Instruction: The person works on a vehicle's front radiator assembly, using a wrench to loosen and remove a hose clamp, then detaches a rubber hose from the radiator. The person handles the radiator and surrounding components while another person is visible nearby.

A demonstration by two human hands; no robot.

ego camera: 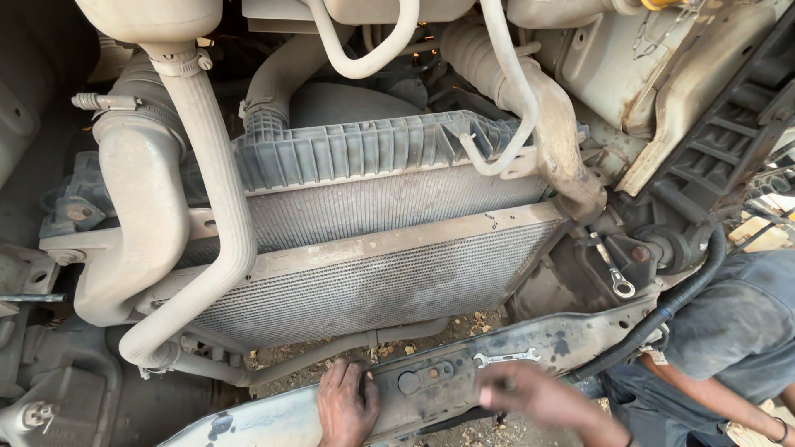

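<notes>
Head view: both hands [348, 404] [530, 396] on dusty grey crossmember [431, 382] below radiator [373, 273].

crossmember [431, 385]: dusty grey metal beam with dark stains, running slantwise along the lower edge below the radiator, holes and a round boss near its middle
left hand [348, 403]: lies flat, palm down, on the beam's near edge, fingers spread over the metal
right hand [530, 396]: blurred, just right of the beam's middle, over its near edge; grip cannot be told
spanner [505, 358]: small, bright, open-ended, lying loose on the beam just above the right hand
</notes>
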